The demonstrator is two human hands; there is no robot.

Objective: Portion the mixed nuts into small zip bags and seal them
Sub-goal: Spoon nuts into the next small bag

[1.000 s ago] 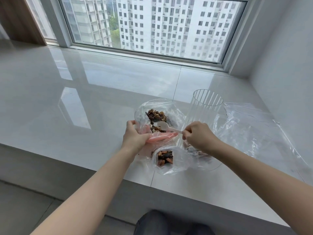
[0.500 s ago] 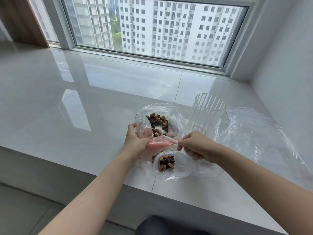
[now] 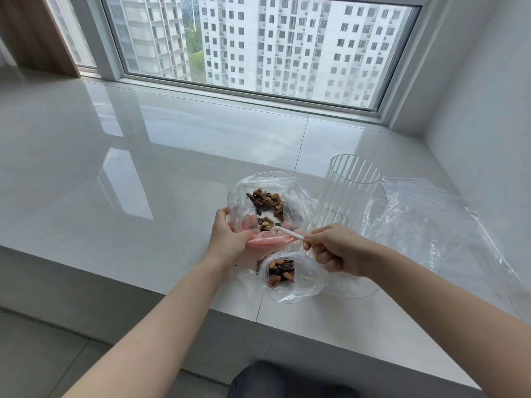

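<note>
The left hand [image 3: 230, 239] curls its fingers round the pink-zippered mouth of a crinkled clear zip bag [image 3: 258, 196] holding mixed nuts [image 3: 265, 201], while the right hand [image 3: 334, 249] pinches a thin white spoon [image 3: 283, 229] whose heaped bowl sits inside that mouth. A smaller filled bag [image 3: 290, 278] lies just in front on the glossy white sill [image 3: 143, 182], with a ribbed clear tumbler [image 3: 349, 193] and loose plastic sheet [image 3: 431, 222] to the right.

Tile ledge [image 3: 143, 196]: bags [image 3: 293, 282], jar [image 3: 349, 193]
</note>
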